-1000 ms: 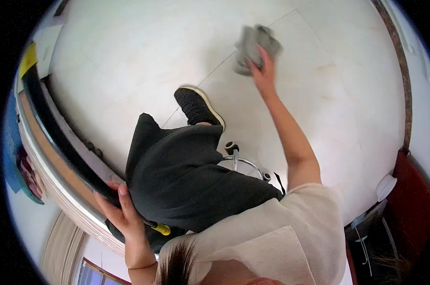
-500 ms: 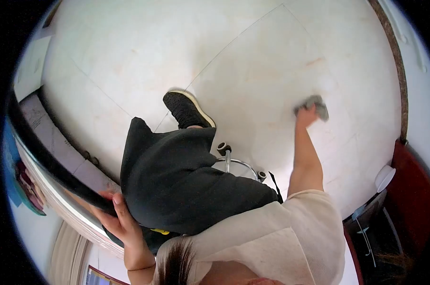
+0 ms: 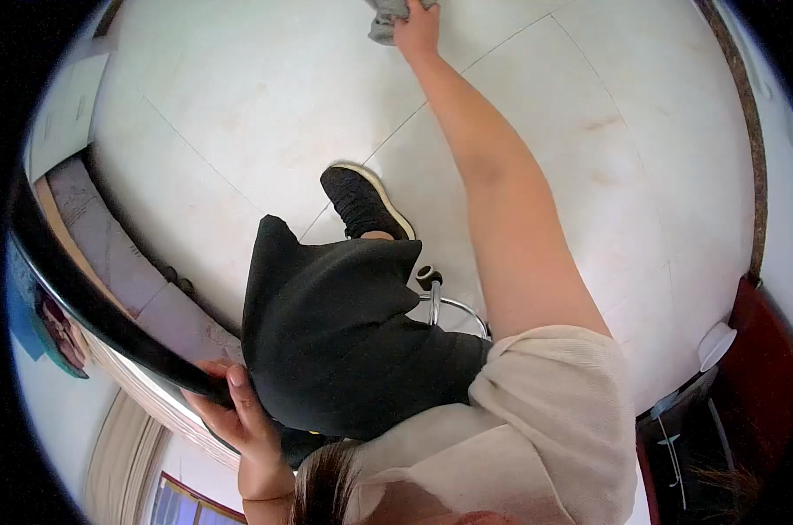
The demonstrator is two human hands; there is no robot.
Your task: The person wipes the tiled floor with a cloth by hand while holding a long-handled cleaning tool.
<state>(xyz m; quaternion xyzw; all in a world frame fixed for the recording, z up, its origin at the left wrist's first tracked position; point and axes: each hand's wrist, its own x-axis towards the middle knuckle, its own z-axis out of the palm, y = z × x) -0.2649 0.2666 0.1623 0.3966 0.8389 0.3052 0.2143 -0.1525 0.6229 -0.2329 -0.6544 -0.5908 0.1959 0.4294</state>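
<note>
My right hand (image 3: 418,33) is stretched far forward at the top of the view. Its fingers are closed on a crumpled grey cloth (image 3: 382,24) against the pale tiled floor (image 3: 265,96); the frame cuts off part of the cloth. At lower left, my left hand (image 3: 239,416) grips the end of a long black curved edge (image 3: 108,311), thumb on the near side and the other fingers partly hidden. My knee, in dark shorts (image 3: 344,332), is between the two hands, and a black shoe (image 3: 361,201) rests on the floor.
Chrome stool legs with a caster (image 3: 429,278) stand under me. Cardboard boxes (image 3: 164,306) line the left side. To the right are a white bowl-like object (image 3: 717,346), a dark red panel (image 3: 768,359) and a brown skirting strip (image 3: 753,149) along the wall.
My right hand has swept the cloth from the right side of the floor forward and left, with the arm now extended. My left hand keeps its grip; the view has shifted slightly.
</note>
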